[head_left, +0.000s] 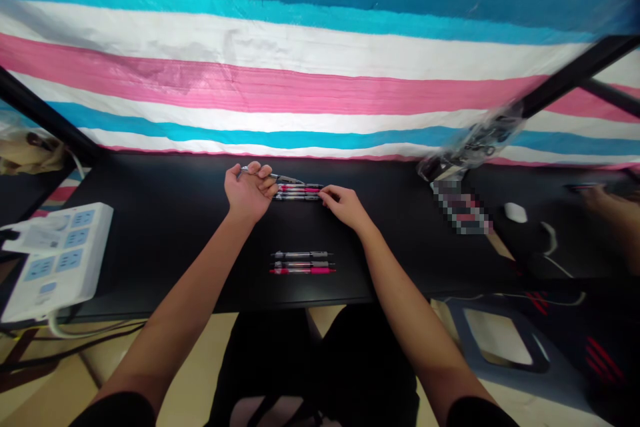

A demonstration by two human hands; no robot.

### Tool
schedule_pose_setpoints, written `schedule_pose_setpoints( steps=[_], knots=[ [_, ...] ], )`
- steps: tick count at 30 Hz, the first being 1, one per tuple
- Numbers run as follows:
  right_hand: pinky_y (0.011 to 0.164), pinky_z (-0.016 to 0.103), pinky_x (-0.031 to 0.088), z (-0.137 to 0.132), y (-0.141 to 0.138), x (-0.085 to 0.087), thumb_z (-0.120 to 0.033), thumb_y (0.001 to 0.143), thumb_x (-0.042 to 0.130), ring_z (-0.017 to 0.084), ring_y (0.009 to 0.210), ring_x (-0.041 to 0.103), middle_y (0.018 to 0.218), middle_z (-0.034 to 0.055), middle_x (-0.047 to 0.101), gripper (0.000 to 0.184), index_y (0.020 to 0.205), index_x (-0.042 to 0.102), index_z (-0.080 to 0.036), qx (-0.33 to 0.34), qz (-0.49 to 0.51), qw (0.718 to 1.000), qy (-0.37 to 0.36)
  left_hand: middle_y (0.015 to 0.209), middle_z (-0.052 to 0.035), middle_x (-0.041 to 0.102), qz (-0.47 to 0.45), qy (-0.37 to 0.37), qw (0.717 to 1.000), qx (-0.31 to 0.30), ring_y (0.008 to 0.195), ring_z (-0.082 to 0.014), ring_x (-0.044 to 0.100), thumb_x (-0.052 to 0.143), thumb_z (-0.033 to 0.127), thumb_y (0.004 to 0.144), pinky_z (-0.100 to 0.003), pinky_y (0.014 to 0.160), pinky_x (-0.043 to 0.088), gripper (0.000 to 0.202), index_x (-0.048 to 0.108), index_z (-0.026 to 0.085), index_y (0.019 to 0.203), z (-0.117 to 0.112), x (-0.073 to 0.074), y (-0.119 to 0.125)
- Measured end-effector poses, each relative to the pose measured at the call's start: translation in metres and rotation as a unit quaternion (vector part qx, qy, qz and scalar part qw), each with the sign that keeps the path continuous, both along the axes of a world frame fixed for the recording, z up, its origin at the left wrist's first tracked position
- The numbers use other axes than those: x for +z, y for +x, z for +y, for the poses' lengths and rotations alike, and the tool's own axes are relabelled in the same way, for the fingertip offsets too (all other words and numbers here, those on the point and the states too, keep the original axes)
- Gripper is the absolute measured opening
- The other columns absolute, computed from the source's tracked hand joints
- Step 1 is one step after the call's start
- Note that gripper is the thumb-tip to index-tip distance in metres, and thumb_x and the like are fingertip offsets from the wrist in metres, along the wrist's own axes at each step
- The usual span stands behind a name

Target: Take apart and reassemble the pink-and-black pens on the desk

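My left hand (250,192) is turned palm up above the far part of the black desk, its fingers curled around a silver-and-black pen (287,179) that points right. Just beyond its fingers a row of several pens (300,190) lies side by side, one with a red grip. My right hand (346,205) is at the right ends of that row, thumb and fingers pinched on a pen end. Closer to me, three pens lie parallel: a grey-black pen (300,255), a dark pen (300,265) and a red pen (323,271).
A white power strip (85,247) with plugs stands at the left of the desk (165,260). A clear plastic bag (475,143) and a white mouse (515,213) are to the right. Another person's hand (607,207) shows at the far right. A striped sheet (320,93) hangs behind.
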State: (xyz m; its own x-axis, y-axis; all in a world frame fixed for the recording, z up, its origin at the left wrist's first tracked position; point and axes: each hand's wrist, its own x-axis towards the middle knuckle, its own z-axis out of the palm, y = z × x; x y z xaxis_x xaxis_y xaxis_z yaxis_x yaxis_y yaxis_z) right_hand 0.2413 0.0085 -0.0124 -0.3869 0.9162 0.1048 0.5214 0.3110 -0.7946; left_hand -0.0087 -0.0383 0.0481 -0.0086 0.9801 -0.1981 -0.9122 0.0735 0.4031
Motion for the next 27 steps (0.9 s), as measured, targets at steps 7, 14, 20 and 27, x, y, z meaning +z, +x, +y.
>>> schedule_pose_setpoints(
  steps=[7,14,20,27],
  knots=[
    [0.073,0.032,0.045,-0.0002,0.0003,0.0005,-0.043,0.094,0.057,0.02,0.07,0.061,0.076,0.0034,0.071,0.028,0.087,0.071,-0.02,0.001,0.0,1.0,-0.002,0.065,-0.0009,0.043,-0.003,-0.003,1.0,0.009,0.044,-0.0112,0.032,0.03,0.043,0.098,-0.027,0.043,0.028,0.038,0.039,0.022,0.069,0.0006,0.0006,0.0007],
    [0.073,0.032,0.045,-0.0007,0.0004,0.0012,-0.042,0.094,0.057,0.02,0.071,0.061,0.077,0.0034,0.072,0.027,0.086,0.071,-0.02,-0.001,-0.005,1.0,-0.006,0.067,-0.0013,0.045,-0.004,0.005,1.0,-0.01,0.045,-0.0113,0.034,0.025,0.046,0.1,-0.027,0.043,0.029,0.04,0.04,0.021,0.071,-0.001,0.003,0.0028],
    [0.073,0.031,0.045,-0.0013,-0.0002,0.0036,-0.043,0.093,0.057,0.02,0.07,0.061,0.076,0.0037,0.072,0.028,0.086,0.071,-0.02,0.0,-0.003,1.0,-0.006,0.066,-0.0011,0.044,-0.015,0.002,1.0,-0.002,0.046,-0.0114,0.034,0.03,0.042,0.097,-0.027,0.042,0.03,0.035,0.04,0.021,0.069,-0.0013,0.0031,0.0023],
    [0.072,0.031,0.046,-0.001,-0.0007,0.0023,-0.043,0.094,0.057,0.019,0.069,0.061,0.075,0.0032,0.071,0.028,0.084,0.071,-0.02,-0.008,0.006,1.0,0.004,0.065,-0.002,0.045,0.014,0.014,1.0,-0.025,0.044,-0.0107,0.034,0.027,0.05,0.099,-0.027,0.042,0.031,0.046,0.041,0.021,0.066,-0.0004,-0.0002,0.0022]
  ],
)
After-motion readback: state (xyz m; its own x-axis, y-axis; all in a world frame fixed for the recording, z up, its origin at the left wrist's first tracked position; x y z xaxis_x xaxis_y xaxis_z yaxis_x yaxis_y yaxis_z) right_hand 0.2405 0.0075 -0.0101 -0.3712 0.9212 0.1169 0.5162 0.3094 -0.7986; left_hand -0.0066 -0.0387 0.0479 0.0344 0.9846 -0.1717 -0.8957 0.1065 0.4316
